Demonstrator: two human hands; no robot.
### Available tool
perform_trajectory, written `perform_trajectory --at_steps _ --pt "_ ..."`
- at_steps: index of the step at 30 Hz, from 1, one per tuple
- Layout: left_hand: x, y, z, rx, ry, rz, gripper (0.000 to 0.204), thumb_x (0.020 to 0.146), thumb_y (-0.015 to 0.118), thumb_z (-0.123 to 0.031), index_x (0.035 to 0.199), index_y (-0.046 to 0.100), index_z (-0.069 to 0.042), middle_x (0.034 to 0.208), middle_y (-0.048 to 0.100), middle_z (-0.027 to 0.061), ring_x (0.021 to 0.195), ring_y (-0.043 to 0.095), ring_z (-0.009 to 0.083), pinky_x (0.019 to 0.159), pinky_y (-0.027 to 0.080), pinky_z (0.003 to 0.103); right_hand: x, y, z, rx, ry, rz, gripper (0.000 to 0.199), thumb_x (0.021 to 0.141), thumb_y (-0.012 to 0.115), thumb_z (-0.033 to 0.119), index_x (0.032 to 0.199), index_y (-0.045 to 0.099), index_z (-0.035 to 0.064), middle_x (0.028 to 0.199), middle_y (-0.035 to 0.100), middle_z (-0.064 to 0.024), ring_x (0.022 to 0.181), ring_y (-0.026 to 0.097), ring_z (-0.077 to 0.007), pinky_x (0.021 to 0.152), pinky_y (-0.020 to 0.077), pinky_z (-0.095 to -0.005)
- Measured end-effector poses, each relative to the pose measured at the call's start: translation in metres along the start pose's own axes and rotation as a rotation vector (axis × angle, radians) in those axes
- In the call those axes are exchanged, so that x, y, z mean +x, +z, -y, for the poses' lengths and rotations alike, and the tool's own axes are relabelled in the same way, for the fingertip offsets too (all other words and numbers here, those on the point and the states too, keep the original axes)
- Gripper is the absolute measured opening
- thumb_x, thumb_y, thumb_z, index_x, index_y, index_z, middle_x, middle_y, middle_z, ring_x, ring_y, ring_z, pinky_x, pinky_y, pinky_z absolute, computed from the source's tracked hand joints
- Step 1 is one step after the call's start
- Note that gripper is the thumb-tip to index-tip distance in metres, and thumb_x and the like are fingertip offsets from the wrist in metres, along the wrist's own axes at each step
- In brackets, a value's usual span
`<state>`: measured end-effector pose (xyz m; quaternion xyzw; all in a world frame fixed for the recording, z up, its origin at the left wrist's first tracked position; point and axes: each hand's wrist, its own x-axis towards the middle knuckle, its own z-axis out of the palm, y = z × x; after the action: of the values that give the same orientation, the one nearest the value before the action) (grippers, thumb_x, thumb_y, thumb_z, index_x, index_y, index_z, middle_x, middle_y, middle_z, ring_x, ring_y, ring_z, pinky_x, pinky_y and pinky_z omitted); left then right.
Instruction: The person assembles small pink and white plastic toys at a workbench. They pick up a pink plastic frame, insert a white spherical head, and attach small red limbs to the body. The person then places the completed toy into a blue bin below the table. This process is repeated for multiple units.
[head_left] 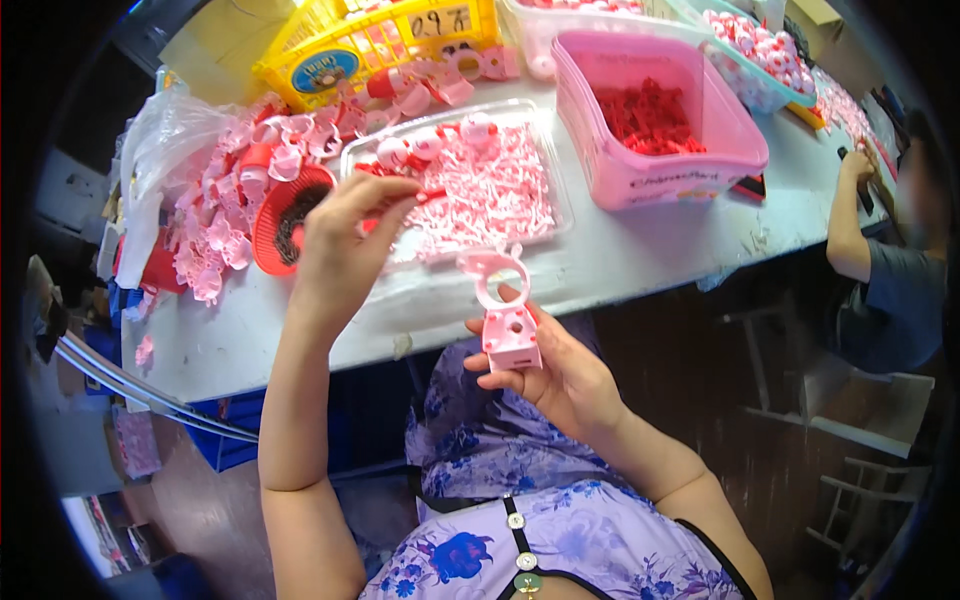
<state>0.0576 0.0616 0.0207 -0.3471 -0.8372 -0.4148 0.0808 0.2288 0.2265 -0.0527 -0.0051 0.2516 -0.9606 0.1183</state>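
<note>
My right hand [565, 375], below the table's front edge, grips a pink plastic part [511, 338] with a boxy lower end and a round ring on top. Small red bits dot the box's face. Over the left side of a clear tray [556, 215], my left hand [345, 245] is closed in a pinch. A small red piece [432, 194] shows at its fingertips, apparently held. Small pink and white pieces [490, 190] fill the tray, with several rounded red-and-white parts [425, 146] at its far side. Beside my left hand stands a red basket [268, 225] of small dark pieces, perhaps screws.
Loose pink parts [215, 215] are heaped at the left by a plastic bag [165, 150]. A yellow basket [430, 40] stands behind. A pink bin [660, 178] of red pieces is right of the tray. Another person [890, 280] works at far right, near stools [870, 420].
</note>
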Motion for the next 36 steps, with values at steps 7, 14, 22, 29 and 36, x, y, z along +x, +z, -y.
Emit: perform_trajectory --at_steps 7,14,22,29,36 --pt "-0.052 0.006 -0.072 -0.071 0.127 0.132 0.024 0.073 0.068 0.009 0.096 0.068 0.000 0.083 0.062 0.0080 0.078 0.062 0.0183 0.069 0.049 0.027 -0.006 0.004 0.007 0.092 0.037 0.021 0.057 0.102 0.034 0.031 0.149 0.013 0.0056 0.136 0.043 -0.0168 0.120 0.051 -0.0305 0.101 0.0432 -0.0396" --pt "-0.060 0.014 -0.070 0.143 0.321 0.256 0.026 0.068 0.069 0.004 0.093 0.066 -0.003 0.079 0.060 0.0074 0.072 0.058 0.0245 0.064 0.048 0.035 -0.008 0.012 -0.001 0.087 -0.003 -0.015 0.058 0.102 0.034 0.031 0.149 0.010 0.0076 0.134 0.046 -0.0123 0.118 0.052 -0.0234 0.102 0.0415 -0.0395" --pt "-0.063 0.023 -0.071 0.062 0.372 0.283 0.040 0.062 0.069 0.004 0.101 0.063 -0.004 0.081 0.061 0.0079 0.073 0.059 0.0250 0.063 0.050 0.035 -0.011 0.021 -0.001 0.039 0.082 -0.058 0.057 0.103 0.033 0.032 0.150 0.011 0.0087 0.130 0.048 -0.0089 0.116 0.051 -0.0158 0.102 0.0406 -0.0380" --pt "-0.068 0.029 -0.061 0.086 0.383 0.298 0.039 0.065 0.071 0.001 0.102 0.064 -0.008 0.084 0.065 0.0050 0.073 0.059 0.0215 0.068 0.046 0.033 -0.018 0.018 0.006 0.043 0.107 -0.051 0.056 0.103 0.033 0.031 0.150 0.011 0.0088 0.130 0.048 -0.0076 0.115 0.052 -0.0157 0.104 0.0391 -0.0387" --pt "-0.065 0.031 -0.061 0.139 0.378 0.263 0.033 0.064 0.073 -0.002 0.095 0.067 -0.011 0.088 0.067 0.0020 0.078 0.060 0.0206 0.072 0.046 0.033 -0.014 0.018 0.010 0.078 0.118 -0.109 0.055 0.103 0.031 0.033 0.149 0.014 0.0097 0.132 0.047 -0.0086 0.117 0.051 -0.0166 0.102 0.0404 -0.0382"
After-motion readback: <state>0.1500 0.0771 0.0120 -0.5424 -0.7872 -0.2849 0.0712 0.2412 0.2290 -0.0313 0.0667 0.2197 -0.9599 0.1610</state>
